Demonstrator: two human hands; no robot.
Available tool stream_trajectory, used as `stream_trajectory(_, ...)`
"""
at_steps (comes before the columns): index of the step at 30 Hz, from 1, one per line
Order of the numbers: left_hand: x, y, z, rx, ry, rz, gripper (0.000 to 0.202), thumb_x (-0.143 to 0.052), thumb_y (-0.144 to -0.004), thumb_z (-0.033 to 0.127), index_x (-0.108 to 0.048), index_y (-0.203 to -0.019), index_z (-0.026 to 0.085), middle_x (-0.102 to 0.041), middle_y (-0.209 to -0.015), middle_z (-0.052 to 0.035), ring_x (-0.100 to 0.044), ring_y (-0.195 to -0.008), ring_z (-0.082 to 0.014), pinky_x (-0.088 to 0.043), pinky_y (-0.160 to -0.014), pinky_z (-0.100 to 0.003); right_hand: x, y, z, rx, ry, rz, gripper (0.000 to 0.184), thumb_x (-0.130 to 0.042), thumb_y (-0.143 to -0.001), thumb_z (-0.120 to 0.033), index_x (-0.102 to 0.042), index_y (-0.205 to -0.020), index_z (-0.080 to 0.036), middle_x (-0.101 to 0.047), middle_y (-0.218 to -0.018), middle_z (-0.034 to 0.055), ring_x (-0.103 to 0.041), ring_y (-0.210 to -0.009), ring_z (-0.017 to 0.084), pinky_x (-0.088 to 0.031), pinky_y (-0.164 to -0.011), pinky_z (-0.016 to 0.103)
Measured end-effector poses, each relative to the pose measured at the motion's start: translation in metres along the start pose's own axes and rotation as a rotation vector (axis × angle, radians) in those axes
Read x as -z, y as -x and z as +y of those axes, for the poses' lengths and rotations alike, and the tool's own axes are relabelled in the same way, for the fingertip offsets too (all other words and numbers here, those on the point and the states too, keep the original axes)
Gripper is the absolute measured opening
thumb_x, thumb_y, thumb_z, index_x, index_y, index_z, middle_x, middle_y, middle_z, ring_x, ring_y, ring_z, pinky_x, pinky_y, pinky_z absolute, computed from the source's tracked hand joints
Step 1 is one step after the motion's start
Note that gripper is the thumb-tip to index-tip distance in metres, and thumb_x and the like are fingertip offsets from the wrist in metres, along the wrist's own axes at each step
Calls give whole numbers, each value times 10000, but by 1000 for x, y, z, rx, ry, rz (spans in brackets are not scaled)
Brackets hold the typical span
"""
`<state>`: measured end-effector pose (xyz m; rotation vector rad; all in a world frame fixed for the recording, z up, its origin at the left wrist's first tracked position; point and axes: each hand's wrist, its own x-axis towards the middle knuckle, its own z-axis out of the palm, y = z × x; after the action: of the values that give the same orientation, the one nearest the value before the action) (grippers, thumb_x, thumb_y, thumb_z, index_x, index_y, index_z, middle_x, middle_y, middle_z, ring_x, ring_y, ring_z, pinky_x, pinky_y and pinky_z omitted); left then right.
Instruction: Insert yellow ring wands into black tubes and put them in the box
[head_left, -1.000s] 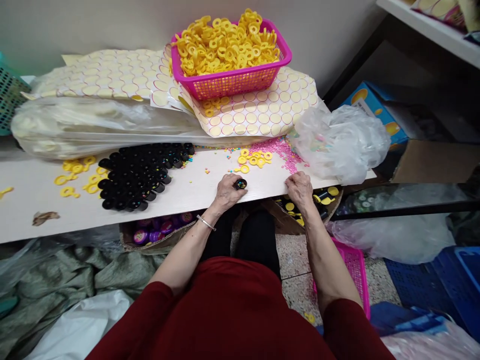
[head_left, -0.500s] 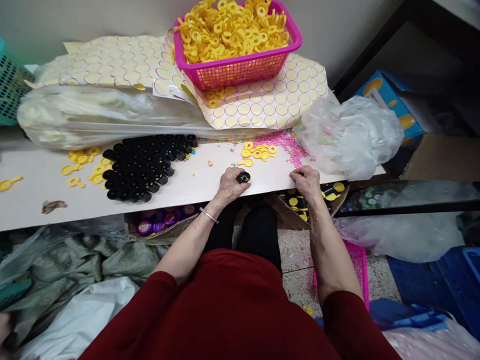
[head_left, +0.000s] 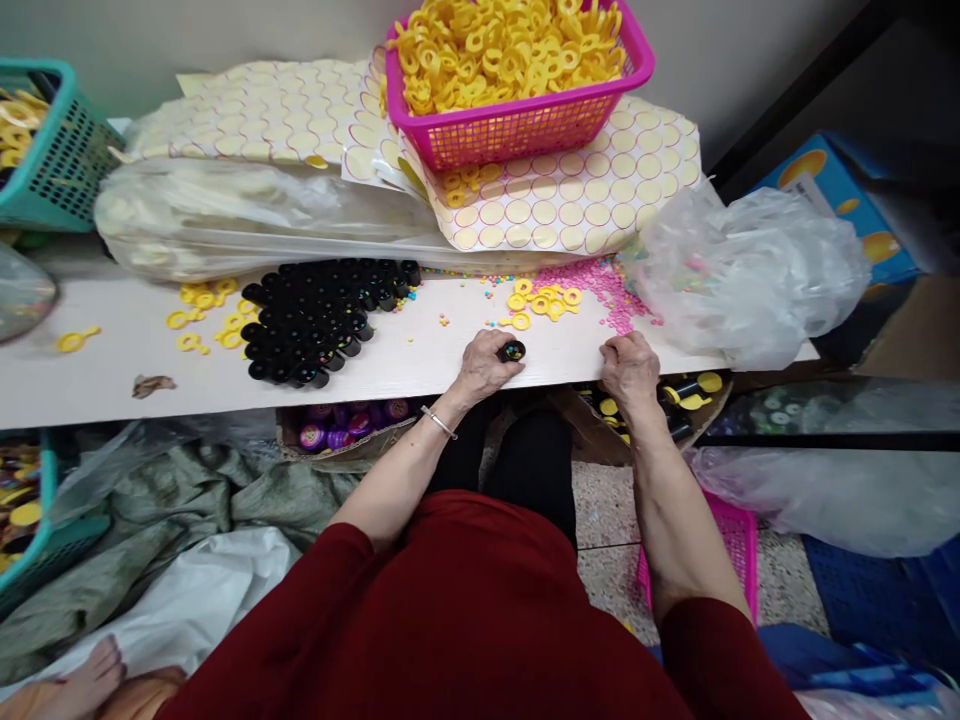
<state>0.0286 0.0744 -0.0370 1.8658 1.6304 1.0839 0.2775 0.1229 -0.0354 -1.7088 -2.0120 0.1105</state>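
Observation:
My left hand (head_left: 482, 368) grips a small black cup (head_left: 512, 352) upright near the table's front edge. Small coloured beads show inside its mouth. My right hand (head_left: 630, 368) rests at the same edge, just in front of the scattered pink beads (head_left: 621, 312). Its fingers are curled and pressed together; whatever they may hold is hidden. Between and behind the hands lie several yellow ring-ended pieces (head_left: 551, 300). To the left, many similar black cups (head_left: 311, 315) stand packed together, and beads show in some on the right side.
A pink basket (head_left: 525, 125) heaped with yellow rings stands on sticker sheets (head_left: 577, 205) at the back. A clear plastic bag (head_left: 757, 280) lies right. Below the table are boxes of purple items (head_left: 352, 422) and yellow-capped black tubes (head_left: 686, 390). Another person's bare limb (head_left: 97, 675) shows lower left.
The view has swung left, so everything sits further right and more of the green baskets shows. My left hand still holds the cup; my right hand's fingers look more curled.

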Motion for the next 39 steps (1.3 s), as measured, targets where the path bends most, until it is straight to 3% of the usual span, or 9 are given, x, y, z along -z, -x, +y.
stream_trajectory(4, 0, 1, 0, 0, 5, -7, 301, -726, -592, 171, -648, -882, 193, -669, -866, -8, -565, -891, -191, -471, -833, -326, -1, -1, -2, 27, 31, 9, 138, -484, -758, -228, -598, -689, -190, -569, -788, 80, -517, -722, 207, -398, -625, 323)
stream_trajectory(11, -1, 1, 0, 11, 33, 14, 300, -743, -575, 162, -652, -859, 196, -675, -861, -3, -570, -868, -190, -472, -817, -325, 2, 8, -7, 97, -100, 72, 122, -495, -762, -221, -543, -650, -211, -552, -713, 50, -525, -703, 195, -420, -649, 322)
stream_trajectory(22, -2, 1, -2, 5, 20, 26, 309, -752, -567, 172, -653, -858, 195, -677, -864, -3, -573, -870, -190, -477, -815, -325, -2, 32, -6, 173, -196, 164, 120, -536, -793, -257, -601, -701, -215, -589, -749, 49, -545, -761, 196, -452, -717, 346)
stream_trajectory(30, -1, -2, 0, 28, 14, -7, 325, -746, -557, 177, -657, -869, 190, -678, -875, -6, -574, -875, -192, -480, -820, -327, 7, 36, -9, 25, -429, 153, 125, -633, -726, -312, -601, -779, -203, -570, -837, 27, -537, -691, 149, -461, -629, 307)
stream_trajectory(39, -3, -1, -1, 0, 9, 4, 299, -750, -557, 181, -656, -841, 194, -663, -833, 0, -562, -855, -187, -469, -803, -321, 8, 19, -20, 38, -166, 7, 105, -534, -734, -197, -569, -636, -207, -535, -729, 36, -526, -727, 194, -423, -654, 335)
